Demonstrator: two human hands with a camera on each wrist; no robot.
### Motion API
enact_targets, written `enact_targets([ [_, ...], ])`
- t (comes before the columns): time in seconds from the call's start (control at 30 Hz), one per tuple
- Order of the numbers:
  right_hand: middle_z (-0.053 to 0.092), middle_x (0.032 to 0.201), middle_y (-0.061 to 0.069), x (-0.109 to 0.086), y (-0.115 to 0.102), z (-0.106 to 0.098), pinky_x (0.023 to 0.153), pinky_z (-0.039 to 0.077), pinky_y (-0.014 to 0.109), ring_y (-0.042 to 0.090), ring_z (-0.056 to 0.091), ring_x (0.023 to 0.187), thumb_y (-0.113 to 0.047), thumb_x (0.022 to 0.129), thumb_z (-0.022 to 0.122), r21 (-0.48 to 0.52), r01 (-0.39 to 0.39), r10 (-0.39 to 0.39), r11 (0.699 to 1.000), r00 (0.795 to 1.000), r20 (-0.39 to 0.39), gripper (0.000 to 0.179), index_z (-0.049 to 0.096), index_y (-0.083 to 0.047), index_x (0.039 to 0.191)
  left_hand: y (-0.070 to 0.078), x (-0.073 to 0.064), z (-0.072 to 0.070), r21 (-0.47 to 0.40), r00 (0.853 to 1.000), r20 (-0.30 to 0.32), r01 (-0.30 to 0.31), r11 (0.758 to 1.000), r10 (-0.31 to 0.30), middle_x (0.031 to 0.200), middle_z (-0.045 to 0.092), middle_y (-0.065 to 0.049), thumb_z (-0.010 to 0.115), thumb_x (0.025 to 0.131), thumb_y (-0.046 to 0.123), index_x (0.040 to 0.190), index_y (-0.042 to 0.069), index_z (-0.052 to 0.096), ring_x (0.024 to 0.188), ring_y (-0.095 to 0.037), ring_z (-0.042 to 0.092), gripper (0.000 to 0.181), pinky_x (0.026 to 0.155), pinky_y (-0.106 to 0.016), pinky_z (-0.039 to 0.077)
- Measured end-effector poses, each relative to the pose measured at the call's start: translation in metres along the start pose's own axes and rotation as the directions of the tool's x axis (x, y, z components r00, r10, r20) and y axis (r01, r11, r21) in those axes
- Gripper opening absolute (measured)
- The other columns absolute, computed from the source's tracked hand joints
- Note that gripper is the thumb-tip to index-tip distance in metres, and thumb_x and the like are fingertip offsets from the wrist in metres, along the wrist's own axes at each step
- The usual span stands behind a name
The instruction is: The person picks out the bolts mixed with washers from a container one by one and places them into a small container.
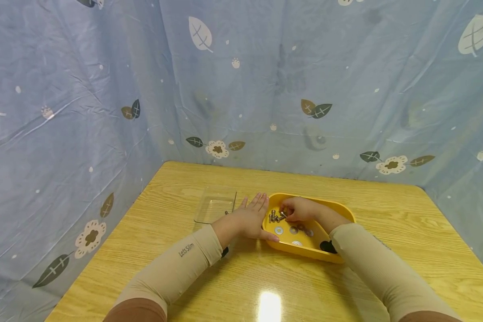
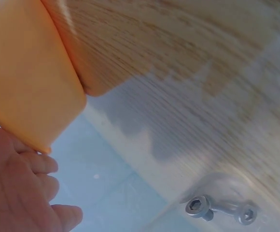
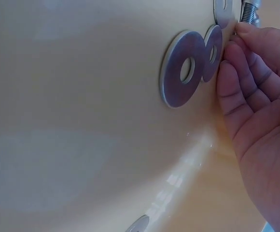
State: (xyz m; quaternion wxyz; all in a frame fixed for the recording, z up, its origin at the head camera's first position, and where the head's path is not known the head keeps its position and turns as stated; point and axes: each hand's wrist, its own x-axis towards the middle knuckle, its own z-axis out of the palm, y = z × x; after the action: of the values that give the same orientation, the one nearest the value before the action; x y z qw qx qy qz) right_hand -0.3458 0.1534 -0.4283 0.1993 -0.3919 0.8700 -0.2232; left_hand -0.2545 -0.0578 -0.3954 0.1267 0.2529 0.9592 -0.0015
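A yellow tray holds a cluster of metal bolts at its left end and several flat washers. My left hand rests against the tray's left edge, fingers straight toward the far side and thumb on the near rim. Inside the tray, my right hand pinches at a bolt among the cluster; its fingertips partly hide it. In the right wrist view, a threaded bolt shows at the thumb tip, and large washers lie beside the curled fingers.
Left of the tray stands a clear shallow container; the left wrist view shows socket-head bolts in it. A black object sits in the tray's near right corner. Another dark object is mostly hidden below my left wrist. A patterned curtain hangs behind the table.
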Motion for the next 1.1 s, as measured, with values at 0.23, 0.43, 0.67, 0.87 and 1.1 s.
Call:
enact_targets([
  [0.23,0.057,0.065,-0.002,-0.001,-0.002,0.0,0.053,0.046,0.024,0.011,0.054,0.054,-0.006,0.084,0.064,0.021,-0.008,0.008,1.0,1.0,-0.013,0.016,0.059,-0.005,0.099,-0.002,0.002,0.002,0.017,1.0,-0.008,-0.001,1.0,0.001,0.152,-0.012,-0.01,0.031,0.067,0.086,0.147,0.006,-0.003,0.139,-0.024,-0.009,0.118,0.11,-0.05,0.005],
  [0.43,0.058,0.065,-0.004,-0.001,-0.003,-0.001,0.054,0.045,0.022,0.009,0.053,0.055,-0.012,0.082,0.068,-0.005,-0.035,0.035,0.999,0.999,-0.018,0.014,0.06,-0.007,0.093,-0.001,0.001,0.001,0.015,1.0,-0.006,-0.001,1.0,0.002,0.152,-0.012,-0.009,0.032,0.067,0.086,0.147,0.006,-0.003,0.139,-0.023,-0.009,0.118,0.11,-0.05,0.005],
  [0.67,0.06,0.066,-0.003,-0.006,-0.008,-0.01,0.055,0.045,0.023,0.009,0.052,0.055,-0.012,0.081,0.068,0.016,-0.02,0.021,1.0,1.0,-0.013,0.012,0.064,-0.005,0.091,0.0,0.0,0.0,0.015,1.0,0.0,0.001,1.0,-0.001,0.152,-0.013,-0.01,0.034,0.069,0.084,0.147,0.006,-0.004,0.139,-0.023,-0.009,0.116,0.11,-0.05,0.005],
  [0.87,0.06,0.064,0.002,-0.01,-0.008,-0.016,0.054,0.045,0.026,0.013,0.051,0.054,-0.008,0.083,0.066,0.146,-0.019,0.023,0.989,0.999,-0.027,0.012,0.063,-0.002,0.093,0.0,0.002,0.001,0.024,1.0,-0.003,0.008,1.0,-0.008,0.152,-0.012,-0.009,0.034,0.07,0.084,0.147,0.006,-0.003,0.14,-0.024,-0.008,0.116,0.11,-0.05,0.005],
  [1.1,0.063,0.07,0.014,-0.015,-0.013,-0.022,0.063,0.049,0.039,0.019,0.055,0.06,-0.008,0.085,0.064,0.271,0.0,0.015,0.963,0.998,-0.054,0.015,0.06,0.0,0.097,0.001,0.002,0.002,0.022,1.0,-0.001,0.013,1.0,-0.013,0.152,-0.012,-0.009,0.032,0.067,0.086,0.147,0.007,-0.004,0.139,-0.022,-0.009,0.118,0.11,-0.049,0.004],
])
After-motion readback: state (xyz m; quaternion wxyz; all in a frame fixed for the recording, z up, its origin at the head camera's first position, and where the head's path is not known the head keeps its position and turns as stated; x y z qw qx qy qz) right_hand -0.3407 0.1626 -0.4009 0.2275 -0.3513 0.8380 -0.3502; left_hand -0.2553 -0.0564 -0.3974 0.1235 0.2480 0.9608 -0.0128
